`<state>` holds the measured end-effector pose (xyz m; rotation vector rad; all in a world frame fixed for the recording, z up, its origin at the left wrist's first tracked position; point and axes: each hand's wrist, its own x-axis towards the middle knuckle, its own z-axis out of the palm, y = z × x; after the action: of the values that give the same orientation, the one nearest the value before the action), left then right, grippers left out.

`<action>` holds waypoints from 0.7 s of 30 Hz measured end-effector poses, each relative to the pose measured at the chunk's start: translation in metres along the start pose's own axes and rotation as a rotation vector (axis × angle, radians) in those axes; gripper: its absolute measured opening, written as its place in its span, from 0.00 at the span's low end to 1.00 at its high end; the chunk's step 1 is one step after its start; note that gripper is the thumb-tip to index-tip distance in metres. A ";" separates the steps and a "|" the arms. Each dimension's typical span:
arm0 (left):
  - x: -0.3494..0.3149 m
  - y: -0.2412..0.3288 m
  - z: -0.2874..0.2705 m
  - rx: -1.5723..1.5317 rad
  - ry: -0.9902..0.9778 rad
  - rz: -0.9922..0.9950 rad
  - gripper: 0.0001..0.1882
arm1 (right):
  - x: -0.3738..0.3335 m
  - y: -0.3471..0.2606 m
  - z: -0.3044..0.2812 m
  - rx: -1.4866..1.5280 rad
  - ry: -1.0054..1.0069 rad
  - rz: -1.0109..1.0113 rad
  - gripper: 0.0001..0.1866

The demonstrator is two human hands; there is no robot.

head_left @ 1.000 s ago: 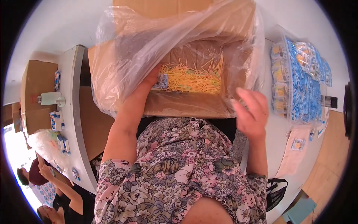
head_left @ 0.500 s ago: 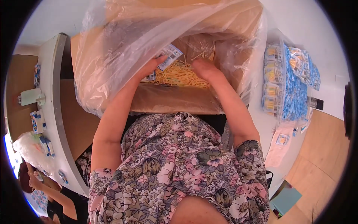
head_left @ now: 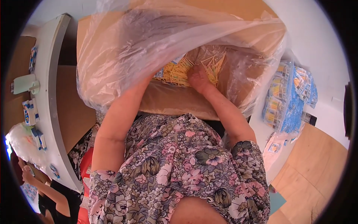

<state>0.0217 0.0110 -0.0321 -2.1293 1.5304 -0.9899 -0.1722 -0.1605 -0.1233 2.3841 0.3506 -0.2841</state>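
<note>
A cardboard box [head_left: 164, 99] lined with clear plastic film [head_left: 123, 56] stands open in front of me. Inside lies a heap of thin yellow sticks [head_left: 174, 74], some leaning up at the right. My left hand [head_left: 154, 71] reaches under a fold of the film, which veils its fingers. At its fingertips shows a blue-and-white printed packet [head_left: 179, 58], apparently still held. Another printed packet [head_left: 159, 73] lies by that wrist, partly covered. Deep among the sticks, my right hand [head_left: 198, 77] has its fingers curled around some of them; the fingertips are buried.
At the right, a clear bag of blue-and-white packets [head_left: 285, 100] rests on a white surface. A white table [head_left: 56, 112] on the left carries a pale green jug [head_left: 24, 84], small boxes [head_left: 30, 112] and a white plastic bag [head_left: 22, 143]. Another person's arm [head_left: 48, 192] shows at lower left.
My right hand has moved nearer to me and pushed into the sticks, leaving some standing up beside it. Film now covers more of my left hand and its packet. The view has shifted slightly.
</note>
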 end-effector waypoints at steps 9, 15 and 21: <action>0.013 -0.011 -0.013 0.563 0.358 -0.266 0.29 | -0.019 0.060 -0.101 0.437 -0.012 0.296 0.08; 0.002 -0.011 -0.017 -1.048 -0.466 -0.560 0.17 | -0.015 0.064 -0.073 1.063 -0.264 0.501 0.07; 0.003 -0.011 -0.011 -0.996 -0.530 -0.388 0.20 | 0.020 0.101 -0.071 2.759 -0.015 1.034 0.18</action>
<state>0.0219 0.0132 -0.0162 -3.0568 1.4863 0.4179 -0.1129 -0.1820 -0.0157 -0.9976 0.8891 0.0419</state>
